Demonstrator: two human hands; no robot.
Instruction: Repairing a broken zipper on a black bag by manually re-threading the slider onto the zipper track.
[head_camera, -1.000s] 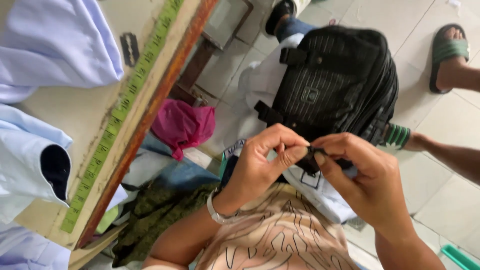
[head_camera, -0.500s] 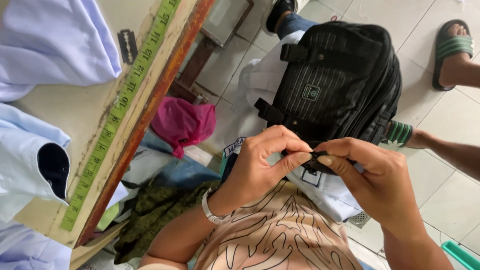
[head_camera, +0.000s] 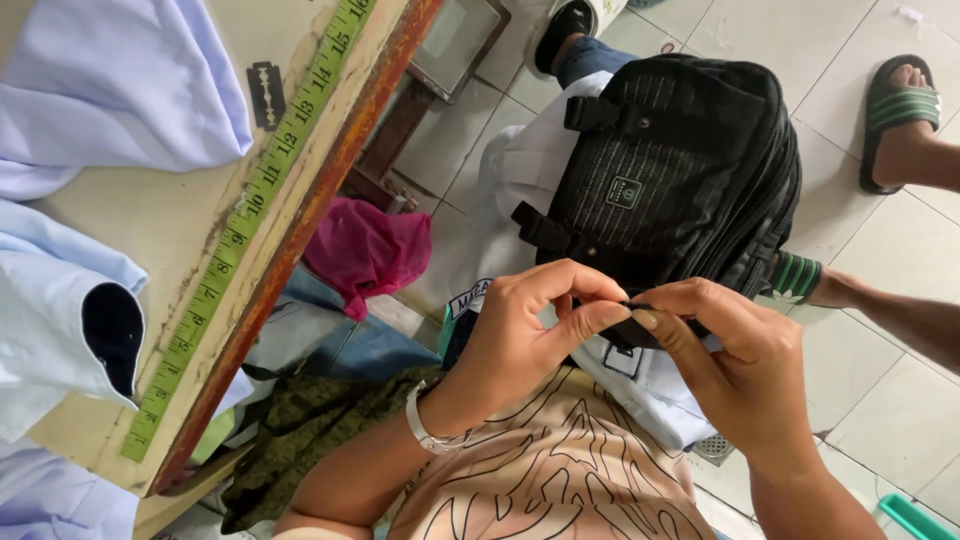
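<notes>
Small dark piece (head_camera: 632, 312) pinched between fingertips of left hand (head_camera: 520, 340) and right hand (head_camera: 745, 375), just in front of black backpack (head_camera: 670, 180). Fingers closed tight on it, both sides. Judged light, thin, likely limp; best gripped at ends. Detail too small to tell.

Matt woven fabric is covering the black backpack (head_camera: 690, 170); worn wood is edging the table (head_camera: 330, 190); a metal razor blade (head_camera: 266, 95) is gleaming beside pale cotton shirts (head_camera: 120, 90).
</notes>
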